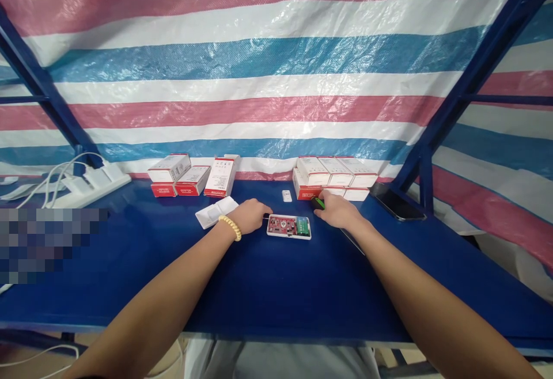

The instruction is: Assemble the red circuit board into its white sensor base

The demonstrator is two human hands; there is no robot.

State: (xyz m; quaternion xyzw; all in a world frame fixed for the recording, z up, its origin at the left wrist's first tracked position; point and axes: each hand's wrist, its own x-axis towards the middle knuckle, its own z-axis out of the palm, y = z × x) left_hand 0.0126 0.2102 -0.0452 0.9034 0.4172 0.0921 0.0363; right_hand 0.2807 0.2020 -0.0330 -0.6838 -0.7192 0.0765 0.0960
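An opened white device with a red circuit board [283, 226] and a green part at its right end lies face up on the blue table. My left hand [249, 216], with a yellow beaded band on the wrist, is at the device's left end. Its fingers are curled, and a small dark thing shows at the fingertips, too small to name. In my right hand [339, 211], right of the device, is a screwdriver [318, 202] with a green and black handle; its thin shaft points back toward me under the wrist. A white plastic cover [211, 213] lies left of my left hand.
Red and white boxes [222, 176] stand at the back left, and more stacked boxes [334, 173] at the back right. A small white piece [287, 196] lies between them. A phone [397, 201] rests at right, a power strip [93, 186] with cables at left. Blue posts flank the table.
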